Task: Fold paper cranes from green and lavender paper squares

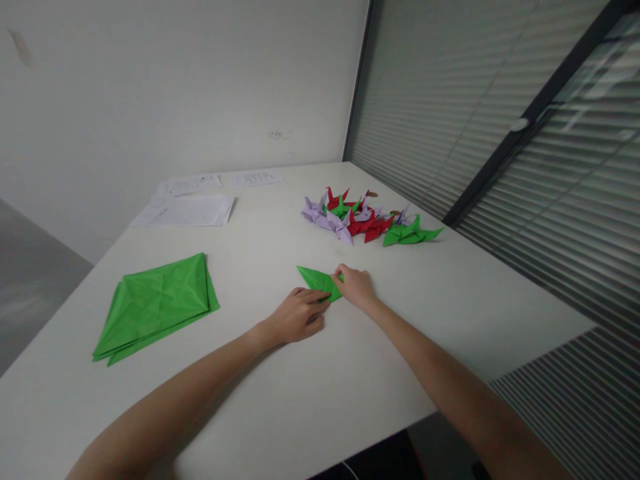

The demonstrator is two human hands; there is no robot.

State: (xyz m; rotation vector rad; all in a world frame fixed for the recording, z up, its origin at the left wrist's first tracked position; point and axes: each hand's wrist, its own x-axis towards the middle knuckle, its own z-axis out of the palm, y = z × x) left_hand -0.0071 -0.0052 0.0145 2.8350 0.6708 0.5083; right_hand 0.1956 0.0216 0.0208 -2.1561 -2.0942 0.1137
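A folded piece of green origami paper (315, 278) lies on the white table between my hands, its long pointed end toward the far left. My left hand (299, 315) rests on the paper's near edge, fingers stretched out flat and pressing it to the table. At the paper's right end, my right hand (354, 285) pinches an edge between thumb and forefinger; the fingers cover part of the fold there. Beyond them sits a group of finished paper figures, with a purple one (340, 227), a red one (379, 228) and a green one (411, 232) among them.
A stack of creased green paper sheets (160, 297) lies on the left of the white table (250, 413). Printed papers (193, 211) lie at the far left, by the wall. Window blinds (430, 120) run along the right side, close to the table's edge.
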